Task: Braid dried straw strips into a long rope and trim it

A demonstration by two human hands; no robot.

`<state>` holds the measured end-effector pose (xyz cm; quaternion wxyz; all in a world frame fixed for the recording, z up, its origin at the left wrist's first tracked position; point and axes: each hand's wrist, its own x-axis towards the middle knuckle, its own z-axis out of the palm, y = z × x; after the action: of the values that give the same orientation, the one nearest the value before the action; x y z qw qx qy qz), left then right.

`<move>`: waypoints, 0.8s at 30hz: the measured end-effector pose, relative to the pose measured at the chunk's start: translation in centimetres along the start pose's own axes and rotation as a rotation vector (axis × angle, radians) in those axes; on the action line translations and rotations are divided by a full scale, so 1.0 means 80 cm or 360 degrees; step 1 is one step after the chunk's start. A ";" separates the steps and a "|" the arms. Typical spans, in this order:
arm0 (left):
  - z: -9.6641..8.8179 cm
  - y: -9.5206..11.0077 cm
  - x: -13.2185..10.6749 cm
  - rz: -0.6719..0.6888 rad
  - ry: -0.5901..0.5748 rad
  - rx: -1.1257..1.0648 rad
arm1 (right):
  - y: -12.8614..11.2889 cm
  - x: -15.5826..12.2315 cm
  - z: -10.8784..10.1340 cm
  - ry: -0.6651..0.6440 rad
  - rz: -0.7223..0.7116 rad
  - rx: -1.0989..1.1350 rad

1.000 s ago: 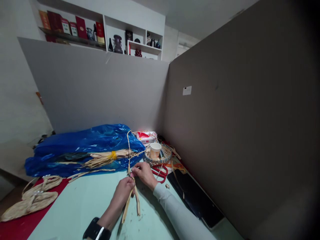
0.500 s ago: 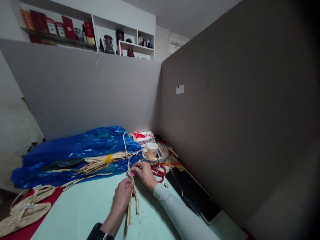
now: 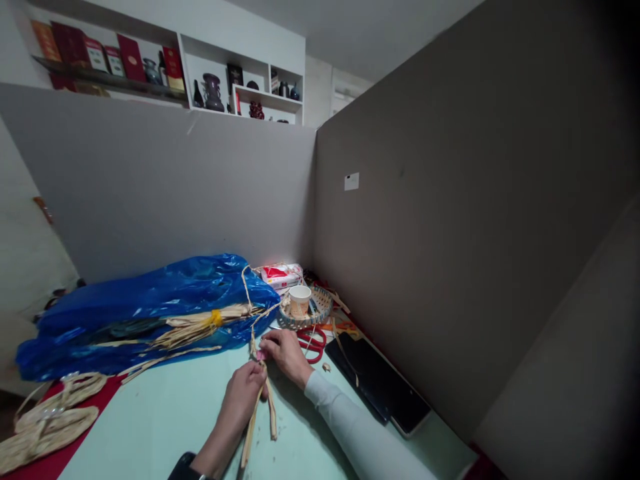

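A straw braid [image 3: 253, 333] runs from the blue bag down to both hands, and its loose strands [image 3: 271, 410] hang below them over the pale green tabletop. My left hand [image 3: 246, 387] is closed on the strands just under the braided part. Slightly higher and to the right, my right hand [image 3: 284, 353] pinches the braid by a small pink piece [image 3: 261, 355], which may be a clip or a scrap; I cannot tell. Right of that hand lie red-handled scissors [image 3: 313, 345]. A straw bundle tied in yellow [image 3: 215, 318] rests on the blue plastic bag [image 3: 150, 293].
A paper cup [image 3: 300, 301] stands in a woven basket [image 3: 323, 310], with a wipes pack [image 3: 283, 275] behind. Dark flat devices [image 3: 380, 380] lie at right. Woven straw sandals [image 3: 55, 420] sit on red cloth at left. Grey partitions [image 3: 200, 180] enclose the table.
The view has shifted slightly to the right. Both hands stay close together on the braid, and the lower strands now spread further apart.
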<state>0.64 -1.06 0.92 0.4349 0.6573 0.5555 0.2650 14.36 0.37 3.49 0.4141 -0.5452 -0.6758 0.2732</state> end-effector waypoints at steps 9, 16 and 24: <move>-0.004 0.006 0.005 0.0010 0.0114 0.0127 | 0.000 0.014 0.005 0.0057 -0.0095 0.0022; -0.005 0.010 0.005 0.0021 0.0060 0.0280 | 0.004 0.013 0.011 -0.0033 -0.0054 -0.0150; -0.005 0.005 0.014 -0.0005 0.0028 0.0345 | 0.001 0.012 0.011 -0.0102 -0.0090 -0.0262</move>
<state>0.76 0.15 1.28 0.3567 0.6973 0.5857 0.2083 13.55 1.42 3.25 0.3537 -0.5489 -0.7240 0.2222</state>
